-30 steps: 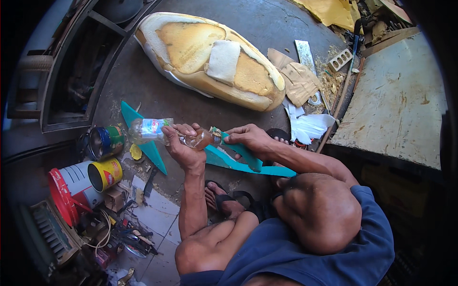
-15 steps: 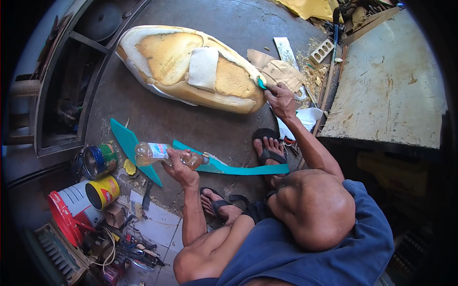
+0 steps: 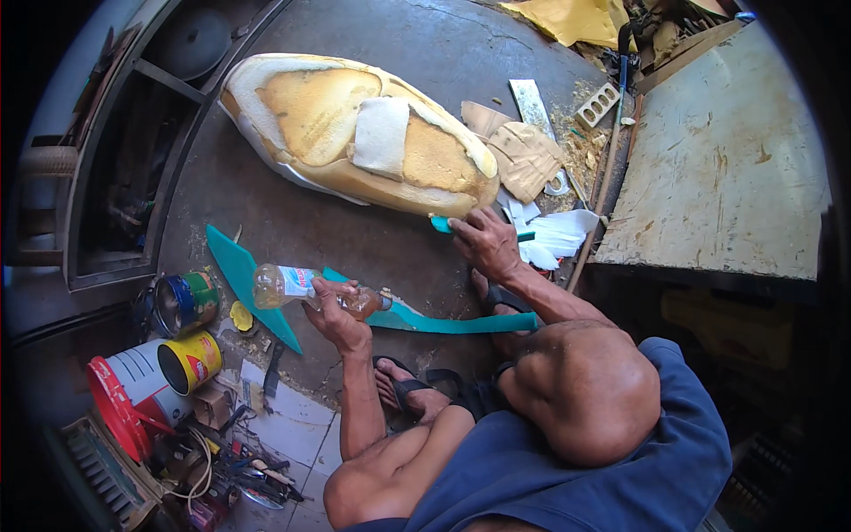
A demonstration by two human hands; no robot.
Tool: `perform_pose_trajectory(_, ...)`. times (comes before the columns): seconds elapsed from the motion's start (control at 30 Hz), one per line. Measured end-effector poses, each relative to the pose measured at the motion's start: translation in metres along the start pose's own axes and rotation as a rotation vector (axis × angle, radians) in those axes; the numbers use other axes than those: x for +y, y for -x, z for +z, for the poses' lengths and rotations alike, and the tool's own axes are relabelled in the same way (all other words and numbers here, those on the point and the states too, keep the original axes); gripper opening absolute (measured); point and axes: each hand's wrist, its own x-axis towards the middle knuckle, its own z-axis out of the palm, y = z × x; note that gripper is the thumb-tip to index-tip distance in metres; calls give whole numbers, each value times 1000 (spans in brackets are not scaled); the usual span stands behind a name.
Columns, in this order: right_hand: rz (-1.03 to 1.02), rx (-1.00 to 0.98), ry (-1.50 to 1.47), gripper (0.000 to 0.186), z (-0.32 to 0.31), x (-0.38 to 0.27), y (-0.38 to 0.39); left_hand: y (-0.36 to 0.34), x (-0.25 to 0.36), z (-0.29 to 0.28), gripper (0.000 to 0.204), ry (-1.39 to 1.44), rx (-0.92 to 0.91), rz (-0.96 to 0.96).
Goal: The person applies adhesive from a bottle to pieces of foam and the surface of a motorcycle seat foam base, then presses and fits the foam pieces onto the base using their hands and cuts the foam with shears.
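Note:
My left hand (image 3: 339, 317) is wrapped round a clear plastic bottle (image 3: 285, 285) of amber liquid, tilted on its side. In my right hand (image 3: 487, 246) is a small teal strip (image 3: 441, 224), one end by the fingertips and the other showing past the knuckles. It is just off the near right end of a long foam seat cushion (image 3: 306, 133), yellowed and patched with white, lying on the floor. A white foam patch (image 3: 381, 136) sits across the cushion's middle. Below the bottle lie a long curved teal strip (image 3: 479, 321) and a pointed teal piece (image 3: 239, 269).
Scraps of brown fabric (image 3: 525, 158) and white sheet (image 3: 563, 232) lie right of the cushion, near a perforated block (image 3: 597, 105) and a long rod (image 3: 610, 168). A pale board (image 3: 722, 160) stands at right. Cans (image 3: 191, 362), a bucket (image 3: 133, 390) and tools (image 3: 253, 474) crowd the lower left.
My right hand has moved from the cushion's right tip down and left, the teal strip still in its fingers. My left hand and the bottle have hardly moved.

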Motion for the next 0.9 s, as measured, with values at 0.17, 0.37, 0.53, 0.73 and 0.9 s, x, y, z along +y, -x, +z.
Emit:
perform_pose_trajectory(0.17, 71, 116, 127, 30, -2, 19, 4, 3, 2, -2, 38, 14, -8, -30)
perform_pose_trajectory(0.37, 15, 109, 176, 33, -25, 9, 3, 2, 8, -2, 41, 32, 23, -36)
perform_pose_trajectory(0.53, -186, -130, 177, 32, 3, 25, 33, -2, 5, 4, 42, 105, 1, -45)
perform_pose_trajectory(0.73, -16, -29, 150, 26, -2, 13, 11, -2, 18, -8, 44, 163, 49, -60)
perform_pose_trajectory(0.9, 437, -708, -583, 35, -8, -43, -2, -2, 22, -2, 38, 416, 80, -162)
